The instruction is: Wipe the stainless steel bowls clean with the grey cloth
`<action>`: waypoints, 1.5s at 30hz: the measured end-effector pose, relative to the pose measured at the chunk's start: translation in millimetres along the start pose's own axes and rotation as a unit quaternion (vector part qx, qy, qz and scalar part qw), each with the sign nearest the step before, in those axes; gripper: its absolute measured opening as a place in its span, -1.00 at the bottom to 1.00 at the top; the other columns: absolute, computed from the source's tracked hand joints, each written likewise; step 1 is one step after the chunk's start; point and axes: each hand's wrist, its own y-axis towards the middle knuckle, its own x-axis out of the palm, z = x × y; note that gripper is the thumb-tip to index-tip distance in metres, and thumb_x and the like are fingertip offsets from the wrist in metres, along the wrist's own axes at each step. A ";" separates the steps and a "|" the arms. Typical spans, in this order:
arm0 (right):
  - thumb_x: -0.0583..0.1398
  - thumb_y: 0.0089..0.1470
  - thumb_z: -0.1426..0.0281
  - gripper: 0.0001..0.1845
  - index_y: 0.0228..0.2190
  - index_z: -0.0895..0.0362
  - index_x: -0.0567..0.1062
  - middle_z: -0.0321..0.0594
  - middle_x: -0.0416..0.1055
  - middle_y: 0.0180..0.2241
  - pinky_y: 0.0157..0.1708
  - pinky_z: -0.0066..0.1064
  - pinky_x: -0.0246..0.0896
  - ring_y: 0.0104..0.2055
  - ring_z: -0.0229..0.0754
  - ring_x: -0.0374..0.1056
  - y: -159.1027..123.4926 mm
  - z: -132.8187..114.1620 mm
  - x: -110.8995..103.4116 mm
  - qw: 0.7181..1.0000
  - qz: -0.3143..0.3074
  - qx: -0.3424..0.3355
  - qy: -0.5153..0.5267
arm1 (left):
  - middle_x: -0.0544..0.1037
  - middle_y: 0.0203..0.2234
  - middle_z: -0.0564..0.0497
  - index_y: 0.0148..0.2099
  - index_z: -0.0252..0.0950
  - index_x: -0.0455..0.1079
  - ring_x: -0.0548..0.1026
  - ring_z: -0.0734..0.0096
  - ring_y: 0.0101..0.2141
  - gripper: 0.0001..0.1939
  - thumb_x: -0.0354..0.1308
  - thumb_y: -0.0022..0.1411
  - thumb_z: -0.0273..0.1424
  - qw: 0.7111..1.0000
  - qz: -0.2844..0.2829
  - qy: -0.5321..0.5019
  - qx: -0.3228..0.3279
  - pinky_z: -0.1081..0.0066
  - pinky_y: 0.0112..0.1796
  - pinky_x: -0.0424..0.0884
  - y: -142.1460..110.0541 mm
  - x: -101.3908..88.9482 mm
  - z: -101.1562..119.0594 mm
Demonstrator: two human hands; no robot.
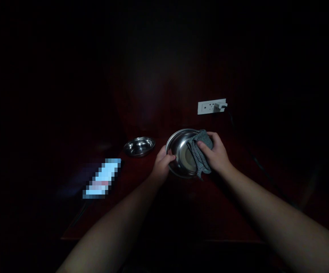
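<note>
A shiny steel bowl (180, 146) is held tilted above the dark red table, its inside facing me. My left hand (162, 163) grips its left rim, thumb over the inner edge and the other fingers mostly hidden behind. On the bowl's right side my right hand (217, 153) is closed on a grey-green cloth (201, 151), which is folded over the rim and lies against the inside. The thumb presses the cloth from the front; the fingers behind are partly hidden. A second steel bowl (139, 147) sits upright on the table, left of my hands.
A glowing, pixelated screen (103, 179) lies at the left of the dark red table (178, 220). On the back wall is a white socket panel (208, 107) with a plug (220, 105) in it, and a dark cable runs down the right. The surroundings are very dark.
</note>
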 end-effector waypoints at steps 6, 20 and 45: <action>0.23 -0.11 0.00 -0.49 -0.20 0.06 0.35 -0.19 0.40 -0.25 -0.18 -0.11 0.24 -0.22 -0.03 0.34 0.2 0.7 1.9 0.997 0.049 0.043 0.029 | 0.49 -0.37 0.02 -0.14 -0.30 0.33 0.46 0.43 -0.41 -0.67 0.24 0.00 -0.39 0.995 0.025 -0.072 -0.057 0.32 -0.27 0.39 -4.9 8.2 7.4; 0.24 -0.13 -0.01 -0.50 -0.26 0.09 0.37 -0.20 0.41 -0.29 -0.22 -0.16 0.23 -0.25 -0.06 0.33 5.3 8.0 -0.5 0.990 0.111 0.074 0.052 | 0.37 0.06 -0.15 0.13 -0.25 0.15 0.33 0.12 0.07 -0.32 0.33 -0.03 -0.42 0.992 -0.121 0.040 0.003 0.15 0.05 0.26 -9.9 7.6 3.7; 0.21 -0.08 0.02 -0.48 -0.17 0.07 0.31 -0.17 0.38 -0.22 -0.18 -0.14 0.21 -0.20 -0.05 0.32 0.3 -2.2 0.6 0.997 0.068 0.023 0.010 | 0.46 -0.03 -0.13 0.04 -0.28 0.24 0.38 0.10 0.03 -0.41 0.34 -0.05 -0.38 0.999 -0.039 -0.004 -0.010 0.12 0.06 0.26 -5.3 8.0 0.7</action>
